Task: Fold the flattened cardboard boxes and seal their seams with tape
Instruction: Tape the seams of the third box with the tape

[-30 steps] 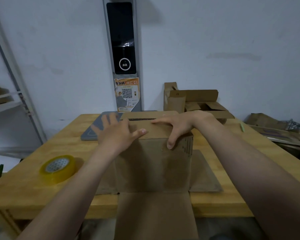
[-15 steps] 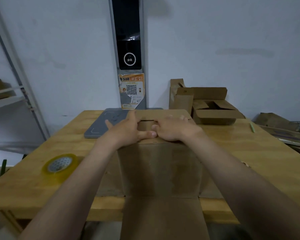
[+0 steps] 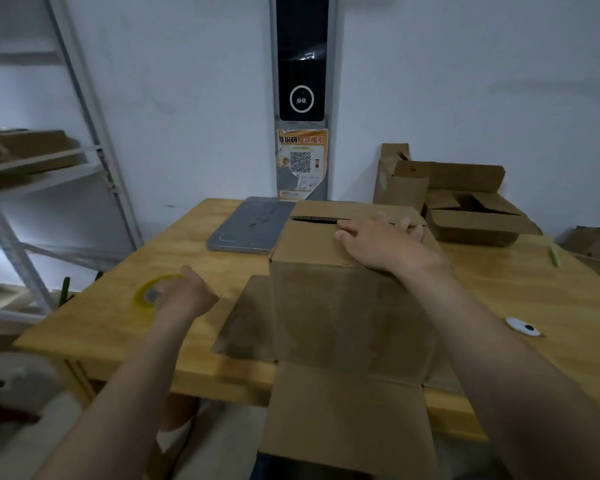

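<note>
A brown cardboard box (image 3: pixel 347 306) stands upright on the wooden table (image 3: pixel 174 251), its top flaps folded down with a dark gap along the seam. My right hand (image 3: pixel 378 244) presses flat on those top flaps near the seam. The box's lower flaps are spread out: one lies on the table to the left, one hangs over the front edge. A yellow tape roll (image 3: pixel 149 294) sits on the table left of the box. My left hand (image 3: pixel 187 296) is at its right side, fingers curled over the roll; the hand is blurred.
A grey pad (image 3: pixel 250 223) lies behind the box on the left. Open cardboard boxes (image 3: pixel 465 216) stand at the back right. A green pen (image 3: pixel 555 256) and a small white object (image 3: pixel 522 328) lie on the right. A metal shelf (image 3: pixel 42 161) stands at the left.
My left hand has left the box top and moved left and down onto the tape roll. My right hand stays pressing the top flaps. The view has turned slightly left.
</note>
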Demonstrator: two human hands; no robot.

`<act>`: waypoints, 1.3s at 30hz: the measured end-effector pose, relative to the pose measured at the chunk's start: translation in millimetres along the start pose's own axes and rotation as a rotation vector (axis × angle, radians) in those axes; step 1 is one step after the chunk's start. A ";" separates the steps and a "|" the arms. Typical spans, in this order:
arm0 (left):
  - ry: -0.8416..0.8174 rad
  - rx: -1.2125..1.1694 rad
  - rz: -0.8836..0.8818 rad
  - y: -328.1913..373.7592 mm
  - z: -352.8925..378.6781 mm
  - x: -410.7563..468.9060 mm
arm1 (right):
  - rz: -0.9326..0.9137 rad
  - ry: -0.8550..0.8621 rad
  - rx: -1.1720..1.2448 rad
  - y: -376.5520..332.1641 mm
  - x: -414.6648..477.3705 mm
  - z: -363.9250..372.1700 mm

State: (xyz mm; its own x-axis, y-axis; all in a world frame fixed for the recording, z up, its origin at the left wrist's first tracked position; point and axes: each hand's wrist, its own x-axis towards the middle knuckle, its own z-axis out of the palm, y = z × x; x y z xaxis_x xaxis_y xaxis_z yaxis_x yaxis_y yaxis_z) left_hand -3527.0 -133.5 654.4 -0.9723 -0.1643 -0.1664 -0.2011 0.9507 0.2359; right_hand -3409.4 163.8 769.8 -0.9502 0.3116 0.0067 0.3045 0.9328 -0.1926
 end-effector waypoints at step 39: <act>-0.130 -1.440 0.728 212.4 -86.7 -135.4 | -0.081 0.246 0.404 49.9 -8.4 -9.7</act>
State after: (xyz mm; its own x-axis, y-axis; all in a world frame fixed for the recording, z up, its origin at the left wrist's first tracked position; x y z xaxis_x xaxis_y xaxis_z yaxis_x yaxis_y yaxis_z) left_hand -3448.4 67.9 810.0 -0.9054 0.2806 0.3185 0.2619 -0.2211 0.9394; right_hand -3385.6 209.4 769.7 -0.9109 0.3201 0.2602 0.1340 0.8261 -0.5473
